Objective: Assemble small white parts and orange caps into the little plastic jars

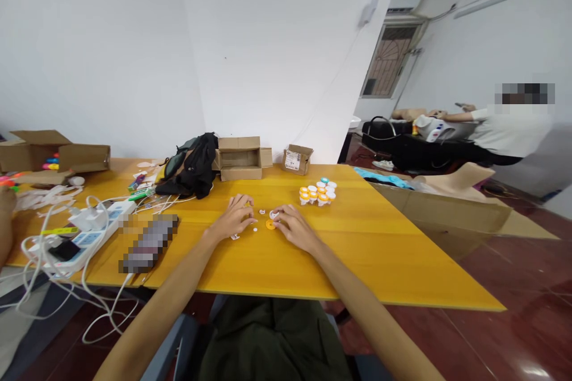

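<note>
My left hand [235, 216] is over the tabletop with its fingers curved and apart, and I see nothing held in it. A small white piece with dark marks [235, 237] lies just below its wrist side. My right hand [294, 226] has its fingertips on a small white ring-shaped piece [273, 214], partly covered by the fingers. Right by its thumb is an orange disc [270, 224], flat on the table. Between the hands lie a small white dot-like piece [255, 229] and another small white piece with dark marks [262, 212].
Several orange-and-white round items [317, 192] stand grouped to the right. Behind are an open carton [241, 161], a smaller box [297, 159] and a black bag [196, 161]. Leftward lie a phone [151, 244], a power strip [96, 235] and cables. Another person [513, 125] sits far right.
</note>
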`<state>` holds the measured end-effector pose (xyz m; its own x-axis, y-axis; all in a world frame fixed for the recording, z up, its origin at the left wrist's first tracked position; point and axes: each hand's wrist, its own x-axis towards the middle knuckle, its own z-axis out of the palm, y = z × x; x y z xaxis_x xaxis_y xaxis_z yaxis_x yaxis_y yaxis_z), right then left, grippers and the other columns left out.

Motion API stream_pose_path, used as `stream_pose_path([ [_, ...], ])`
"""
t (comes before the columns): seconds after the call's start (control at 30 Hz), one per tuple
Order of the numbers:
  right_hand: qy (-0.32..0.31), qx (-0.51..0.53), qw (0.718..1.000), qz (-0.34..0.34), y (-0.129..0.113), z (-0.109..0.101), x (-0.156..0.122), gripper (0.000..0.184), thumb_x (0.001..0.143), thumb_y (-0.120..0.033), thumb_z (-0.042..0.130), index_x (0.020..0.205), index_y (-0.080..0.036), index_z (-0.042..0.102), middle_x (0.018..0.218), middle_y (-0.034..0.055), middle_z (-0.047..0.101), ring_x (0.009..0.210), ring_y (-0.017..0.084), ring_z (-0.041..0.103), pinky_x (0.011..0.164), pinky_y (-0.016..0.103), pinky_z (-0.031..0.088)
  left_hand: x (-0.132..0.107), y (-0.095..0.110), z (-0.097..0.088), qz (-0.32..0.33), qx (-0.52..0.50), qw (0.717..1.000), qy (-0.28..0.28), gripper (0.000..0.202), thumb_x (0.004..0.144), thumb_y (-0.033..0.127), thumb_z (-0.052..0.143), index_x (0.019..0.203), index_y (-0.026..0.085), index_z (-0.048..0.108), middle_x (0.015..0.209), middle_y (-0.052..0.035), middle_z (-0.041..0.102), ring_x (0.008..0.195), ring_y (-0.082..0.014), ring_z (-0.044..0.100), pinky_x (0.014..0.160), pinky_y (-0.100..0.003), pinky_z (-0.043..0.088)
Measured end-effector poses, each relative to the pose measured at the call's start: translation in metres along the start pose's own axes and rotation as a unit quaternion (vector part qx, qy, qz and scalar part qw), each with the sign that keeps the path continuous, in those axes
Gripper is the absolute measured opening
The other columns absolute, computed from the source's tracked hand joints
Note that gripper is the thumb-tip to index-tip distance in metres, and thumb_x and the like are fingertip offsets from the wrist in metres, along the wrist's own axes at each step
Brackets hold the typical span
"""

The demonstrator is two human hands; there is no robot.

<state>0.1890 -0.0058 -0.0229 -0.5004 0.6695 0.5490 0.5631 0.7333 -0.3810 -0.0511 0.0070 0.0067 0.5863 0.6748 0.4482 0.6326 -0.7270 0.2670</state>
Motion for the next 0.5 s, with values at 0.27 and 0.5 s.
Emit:
stream_pose_path([
  [0.27, -0.021, -0.019, 0.999, -0.031, -0.007, -0.003, 0.001, 0.015, 0.090, -0.012, 0.056, 0.085, -0.023, 0.064, 0.108, 0.0076, 0.063, 0.103, 0.023, 0.059, 0.089, 0.041, 0.048, 0.010, 0.019, 0.017, 0.015, -0.100, 0.995, -0.006, 0.021, 0.097, 0.028, 0.046, 0.086, 0.022, 0.063, 0.096, -0.0053, 0.062, 0.093, -0.0194, 0.057, 0.090, -0.033, 0.042],
  [0.5, -0.050, -0.011, 0.998, -0.039, -0.009, -0.005, 0.001, 0.011, 0.091, -0.013, 0.056, 0.086, -0.022, 0.060, 0.107, 0.0070, 0.061, 0.102, 0.022, 0.057, 0.089, 0.040, 0.048, 0.012, 0.018, 0.026, 0.011, -0.193, 0.980, -0.044, 0.020, 0.095, 0.029, 0.050, 0.084, 0.021, 0.064, 0.089, -0.0038, 0.068, 0.086, -0.0178, 0.062, 0.086, -0.029, 0.046],
])
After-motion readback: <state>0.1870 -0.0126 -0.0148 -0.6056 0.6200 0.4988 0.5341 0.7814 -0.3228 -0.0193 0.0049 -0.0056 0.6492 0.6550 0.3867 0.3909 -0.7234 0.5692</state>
